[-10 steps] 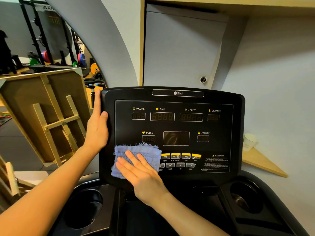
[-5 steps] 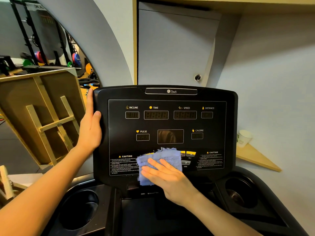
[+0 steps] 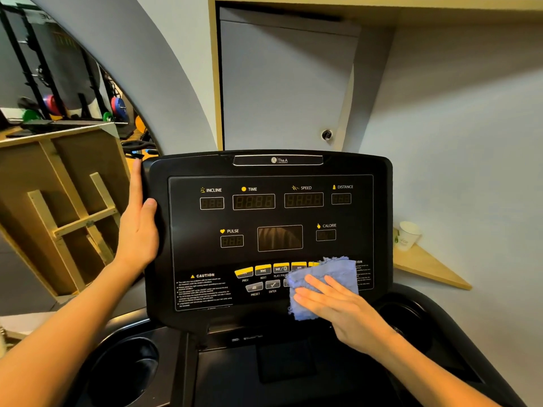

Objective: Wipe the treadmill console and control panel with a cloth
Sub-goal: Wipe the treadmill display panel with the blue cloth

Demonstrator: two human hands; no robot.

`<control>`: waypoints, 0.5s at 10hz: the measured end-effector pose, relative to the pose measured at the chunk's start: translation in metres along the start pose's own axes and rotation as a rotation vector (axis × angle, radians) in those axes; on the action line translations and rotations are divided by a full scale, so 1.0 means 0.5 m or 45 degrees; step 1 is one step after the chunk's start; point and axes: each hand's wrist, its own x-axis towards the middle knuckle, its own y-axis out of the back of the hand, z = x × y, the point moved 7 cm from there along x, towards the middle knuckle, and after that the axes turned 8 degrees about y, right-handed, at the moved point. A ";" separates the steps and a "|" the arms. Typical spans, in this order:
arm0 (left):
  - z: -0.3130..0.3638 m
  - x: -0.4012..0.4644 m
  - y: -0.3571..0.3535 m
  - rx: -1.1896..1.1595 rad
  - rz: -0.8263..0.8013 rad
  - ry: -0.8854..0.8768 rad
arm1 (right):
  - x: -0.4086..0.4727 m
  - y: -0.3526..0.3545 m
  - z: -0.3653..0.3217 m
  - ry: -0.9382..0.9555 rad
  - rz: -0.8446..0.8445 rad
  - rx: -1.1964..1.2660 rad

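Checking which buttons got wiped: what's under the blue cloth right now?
The cloth, pressed by the right hand, covers the console's right-hand buttons and part of the right caution text; those can't be seen.

The left hand [image 3: 138, 230] blocks the console's [image 3: 270, 218] left edge; the right hand [image 3: 338, 306] and cloth [image 3: 332, 274] cover its lower right. Upper panel and left buttons [image 3: 254, 271] lie open.

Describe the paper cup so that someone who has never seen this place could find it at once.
Start at the black treadmill console and look just past its right edge. A wooden corner shelf is fixed to the pale wall there, and the paper cup sits on its near end. It is white with green print, the only thing on that shelf.
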 end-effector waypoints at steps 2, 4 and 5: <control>0.003 -0.002 0.000 -0.005 0.008 0.014 | -0.060 0.006 0.053 -0.003 -0.036 -0.029; 0.007 -0.003 0.000 0.002 0.009 0.001 | -0.077 0.012 0.086 0.034 -0.098 -0.119; 0.008 -0.003 -0.001 -0.029 0.012 0.026 | -0.077 0.018 0.099 0.099 -0.073 -0.148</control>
